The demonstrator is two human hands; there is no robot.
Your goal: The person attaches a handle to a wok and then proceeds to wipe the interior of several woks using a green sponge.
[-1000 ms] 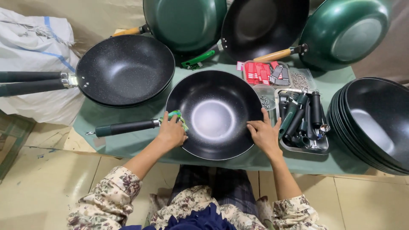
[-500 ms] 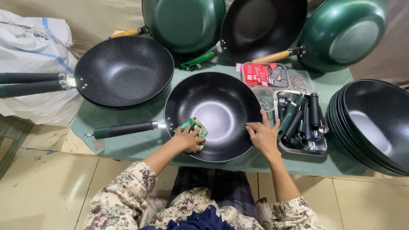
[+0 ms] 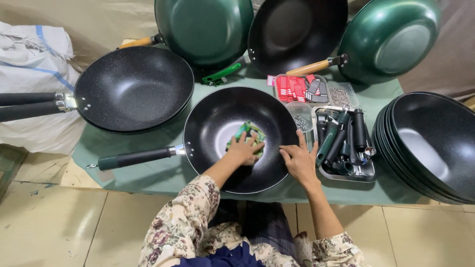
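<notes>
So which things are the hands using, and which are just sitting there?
In use:
left hand
green cloth
middle black wok
right hand

Lying about:
wok on the left
stacked bowls
tray of handles
green woks

Single head view, steep downward, close over table (image 3: 148, 173).

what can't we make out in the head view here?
- Green item in the black wok: mostly under the left hand; its kind can't be told.
- Wok rim under the right hand: covered.
- Small parts in the clear cup: too small to identify.
- Stack of black pans: cut off by the right edge; count unclear.
- Long handles at left: ends cut off by the left edge.
</notes>
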